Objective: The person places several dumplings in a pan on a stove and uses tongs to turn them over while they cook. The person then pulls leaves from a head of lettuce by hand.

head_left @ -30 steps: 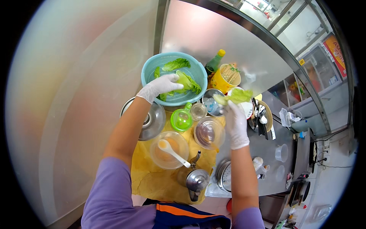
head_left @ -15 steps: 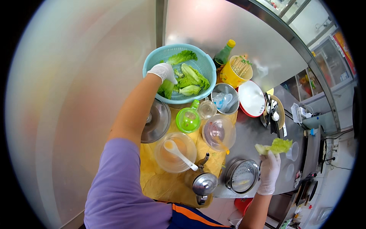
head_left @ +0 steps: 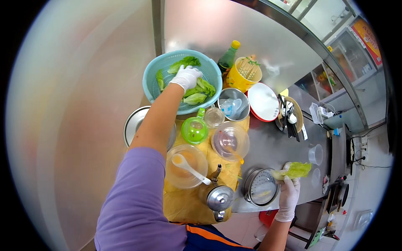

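My gloved left hand (head_left: 187, 78) reaches into a light blue plastic basket (head_left: 147, 90) at the far side. Its fingers are bent and apart over the green lettuce leaves (head_left: 195, 98), touching some of them; the fingertips are partly hidden. Held up over the counter at the right, a single lettuce leaf (head_left: 299, 169) is pinched in my gloved right hand (head_left: 289, 193). Close to that hand stands a steel pot with a perforated steamer insert (head_left: 264, 187).
A steel kettle (head_left: 220, 198), a clear bowl with a white spoon (head_left: 188, 169), a green lidded cup (head_left: 194, 130) and another clear bowl (head_left: 230, 141) crowd the near middle. Behind are a bottle (head_left: 228, 56), a yellow tub of skewers (head_left: 243, 77) and a white plate (head_left: 263, 101).
My left hand has moved right within the basket, from its left side to over the middle leaves. My right hand still holds its leaf, now tilted differently. The whole view has shifted slightly.
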Available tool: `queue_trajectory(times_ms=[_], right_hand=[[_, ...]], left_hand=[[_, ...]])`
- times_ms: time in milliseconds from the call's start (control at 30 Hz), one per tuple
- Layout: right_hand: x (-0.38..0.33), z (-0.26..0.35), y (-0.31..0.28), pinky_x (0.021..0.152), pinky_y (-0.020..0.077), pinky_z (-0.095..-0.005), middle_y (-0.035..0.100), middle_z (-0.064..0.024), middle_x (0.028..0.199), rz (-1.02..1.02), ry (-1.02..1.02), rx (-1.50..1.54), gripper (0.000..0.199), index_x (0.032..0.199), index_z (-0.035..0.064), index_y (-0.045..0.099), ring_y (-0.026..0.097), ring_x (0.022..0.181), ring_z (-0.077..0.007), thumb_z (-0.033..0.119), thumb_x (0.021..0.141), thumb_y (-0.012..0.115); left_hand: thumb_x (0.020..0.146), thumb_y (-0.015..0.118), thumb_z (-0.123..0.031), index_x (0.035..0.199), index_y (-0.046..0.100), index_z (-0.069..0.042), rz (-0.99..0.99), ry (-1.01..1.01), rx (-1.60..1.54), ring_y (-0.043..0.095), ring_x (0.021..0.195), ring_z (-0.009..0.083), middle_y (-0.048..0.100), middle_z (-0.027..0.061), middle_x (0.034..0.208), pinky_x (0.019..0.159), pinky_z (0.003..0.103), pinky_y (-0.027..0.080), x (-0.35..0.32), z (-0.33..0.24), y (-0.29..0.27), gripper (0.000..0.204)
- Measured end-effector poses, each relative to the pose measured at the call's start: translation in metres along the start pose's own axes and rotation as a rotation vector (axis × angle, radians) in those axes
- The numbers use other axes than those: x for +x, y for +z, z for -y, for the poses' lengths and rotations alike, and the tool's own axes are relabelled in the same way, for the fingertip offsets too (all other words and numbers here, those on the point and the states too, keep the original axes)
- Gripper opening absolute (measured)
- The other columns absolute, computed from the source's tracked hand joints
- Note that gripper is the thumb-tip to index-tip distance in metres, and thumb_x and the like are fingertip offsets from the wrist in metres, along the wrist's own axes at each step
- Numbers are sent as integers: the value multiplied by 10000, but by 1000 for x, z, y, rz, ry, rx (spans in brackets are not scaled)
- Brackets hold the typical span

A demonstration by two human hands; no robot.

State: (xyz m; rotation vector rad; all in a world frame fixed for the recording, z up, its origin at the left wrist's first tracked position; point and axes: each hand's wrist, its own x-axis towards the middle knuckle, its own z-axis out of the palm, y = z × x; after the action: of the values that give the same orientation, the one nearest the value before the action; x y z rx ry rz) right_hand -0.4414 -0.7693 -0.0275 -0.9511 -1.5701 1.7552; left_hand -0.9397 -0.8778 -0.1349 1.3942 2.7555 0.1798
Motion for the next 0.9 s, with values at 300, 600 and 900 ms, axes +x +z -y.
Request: queue_trajectory(times_ms=[300, 600, 900], right_hand=[[30, 24, 29, 801, 457, -302, 580, -82, 983, 193, -104, 188, 313, 1072, 28, 544, 550, 880, -167, 115, 772, 572], [32, 37, 155, 661, 429, -214, 598, 13, 1029, 335, 8, 371, 416, 1236, 54, 522, 541, 806, -55, 50, 843, 660], [-23, 27, 131, 722, 477, -218, 649, -24, 985, 420, 17, 439, 312, 1151, 2, 579, 596, 825, -84, 23, 840, 558]], left_hand=[[967, 499, -205, 1270, 509, -5, 23, 133, -1981, 603, 1052, 216, 600, 109, 1199, 907, 376, 488, -44, 30, -59, 363], [982, 489, -195, 1279, 504, 10, -60, -3, -1961, 567, 1070, 151, 582, 69, 1199, 920, 290, 471, -182, -102, -115, 361], [905, 587, -151, 1370, 363, 12, -582, 170, -1426, 411, 1240, 227, 444, 153, 1299, 1060, 357, 324, -261, -216, -84, 542]])
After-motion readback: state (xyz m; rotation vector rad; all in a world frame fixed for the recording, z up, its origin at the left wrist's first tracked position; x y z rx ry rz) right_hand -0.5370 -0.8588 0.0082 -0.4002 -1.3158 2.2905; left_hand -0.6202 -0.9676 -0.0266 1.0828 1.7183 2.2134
